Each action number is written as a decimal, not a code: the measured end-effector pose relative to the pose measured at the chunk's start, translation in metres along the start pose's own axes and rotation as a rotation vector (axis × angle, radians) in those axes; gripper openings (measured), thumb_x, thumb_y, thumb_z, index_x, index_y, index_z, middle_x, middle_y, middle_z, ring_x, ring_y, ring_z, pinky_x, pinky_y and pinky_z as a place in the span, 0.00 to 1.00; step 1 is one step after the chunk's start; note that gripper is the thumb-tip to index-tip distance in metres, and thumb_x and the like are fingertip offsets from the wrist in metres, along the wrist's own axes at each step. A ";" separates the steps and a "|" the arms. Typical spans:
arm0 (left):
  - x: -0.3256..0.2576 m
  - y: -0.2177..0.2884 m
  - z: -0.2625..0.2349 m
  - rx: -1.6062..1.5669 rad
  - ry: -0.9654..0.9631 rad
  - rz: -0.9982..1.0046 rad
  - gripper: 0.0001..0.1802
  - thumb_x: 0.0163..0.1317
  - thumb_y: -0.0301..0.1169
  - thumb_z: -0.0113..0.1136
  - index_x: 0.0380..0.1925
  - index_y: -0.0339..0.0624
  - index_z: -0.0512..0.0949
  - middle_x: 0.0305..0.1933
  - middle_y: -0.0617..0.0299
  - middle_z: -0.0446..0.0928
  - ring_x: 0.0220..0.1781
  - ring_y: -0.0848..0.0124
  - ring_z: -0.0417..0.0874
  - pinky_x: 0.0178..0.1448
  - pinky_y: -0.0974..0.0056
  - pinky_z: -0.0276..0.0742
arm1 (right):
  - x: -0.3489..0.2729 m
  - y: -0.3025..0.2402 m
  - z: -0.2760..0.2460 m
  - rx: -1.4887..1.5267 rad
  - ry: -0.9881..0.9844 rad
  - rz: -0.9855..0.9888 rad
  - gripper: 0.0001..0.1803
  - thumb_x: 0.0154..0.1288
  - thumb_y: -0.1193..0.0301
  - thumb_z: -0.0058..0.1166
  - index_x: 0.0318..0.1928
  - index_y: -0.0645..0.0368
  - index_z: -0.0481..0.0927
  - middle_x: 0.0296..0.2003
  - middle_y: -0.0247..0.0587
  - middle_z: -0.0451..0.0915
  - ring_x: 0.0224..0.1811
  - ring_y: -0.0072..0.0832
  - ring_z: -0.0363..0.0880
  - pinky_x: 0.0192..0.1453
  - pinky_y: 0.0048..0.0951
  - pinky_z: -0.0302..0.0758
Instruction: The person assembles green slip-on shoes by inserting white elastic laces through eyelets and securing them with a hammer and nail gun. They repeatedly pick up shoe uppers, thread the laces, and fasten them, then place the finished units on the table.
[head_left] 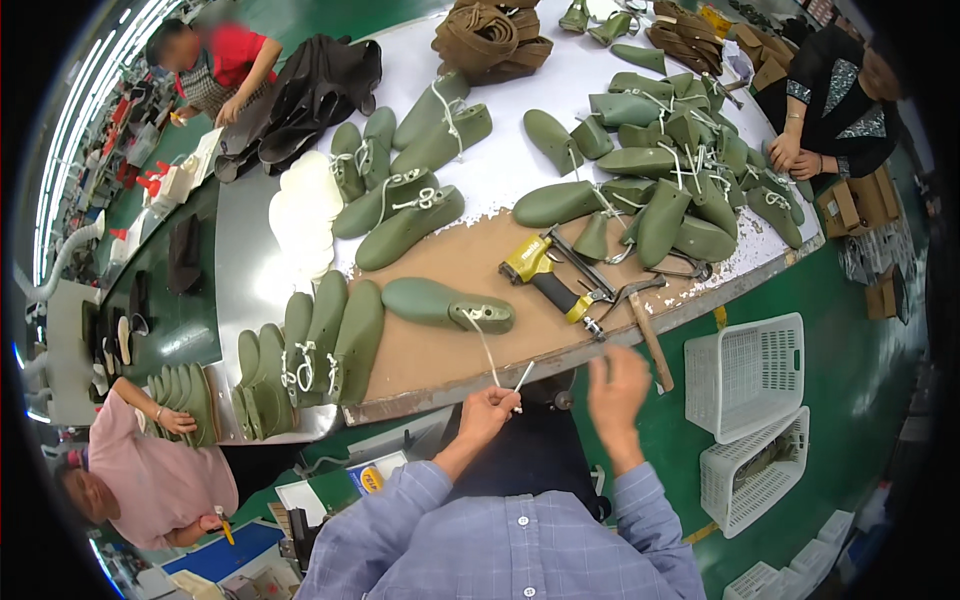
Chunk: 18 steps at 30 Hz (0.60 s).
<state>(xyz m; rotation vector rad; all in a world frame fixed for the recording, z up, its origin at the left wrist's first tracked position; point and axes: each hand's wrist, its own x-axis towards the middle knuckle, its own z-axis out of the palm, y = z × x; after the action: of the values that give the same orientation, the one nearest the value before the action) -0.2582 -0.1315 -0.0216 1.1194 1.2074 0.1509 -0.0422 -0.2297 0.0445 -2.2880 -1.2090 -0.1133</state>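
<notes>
So a white string (492,355) tied to the green shoe last (447,304) on the surface (450,265) is pinched in the closed left hand (490,408); the right hand (617,385) is raised, loosely open, empty. Probably tying's underway, so a steady pull is needed.

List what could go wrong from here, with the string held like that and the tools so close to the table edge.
1. The left hand pulls a white string tied to a green shoe last; a hard tug could drag it off the table edge.
2. The hammer overhangs that edge beside the blurred right hand and might get knocked down.
</notes>
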 end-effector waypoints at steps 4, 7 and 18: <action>-0.001 0.006 0.010 0.130 0.064 -0.139 0.13 0.65 0.36 0.70 0.40 0.35 0.87 0.33 0.60 0.87 0.25 0.75 0.82 0.34 0.68 0.82 | -0.001 0.105 0.003 -0.319 0.091 0.185 0.28 0.68 0.69 0.61 0.66 0.59 0.71 0.50 0.58 0.79 0.49 0.56 0.79 0.52 0.53 0.74; 0.007 -0.009 0.017 -0.106 0.080 -0.263 0.13 0.66 0.35 0.69 0.40 0.35 0.87 0.32 0.60 0.86 0.24 0.76 0.82 0.33 0.68 0.82 | -0.004 0.141 0.010 -0.055 -0.184 0.286 0.30 0.70 0.72 0.58 0.70 0.58 0.67 0.51 0.61 0.78 0.48 0.60 0.80 0.52 0.54 0.76; 0.015 -0.030 0.042 -0.163 0.325 -0.197 0.15 0.63 0.37 0.71 0.38 0.34 0.88 0.31 0.60 0.87 0.27 0.75 0.86 0.35 0.68 0.82 | -0.070 0.005 -0.019 0.448 -0.492 0.225 0.14 0.77 0.64 0.53 0.55 0.57 0.76 0.33 0.59 0.83 0.34 0.62 0.83 0.36 0.54 0.78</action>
<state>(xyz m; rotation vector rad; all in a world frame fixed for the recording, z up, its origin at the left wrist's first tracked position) -0.2317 -0.1620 -0.0573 0.8479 1.5579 0.2828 -0.0762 -0.2932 0.0367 -2.0790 -1.0490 0.7655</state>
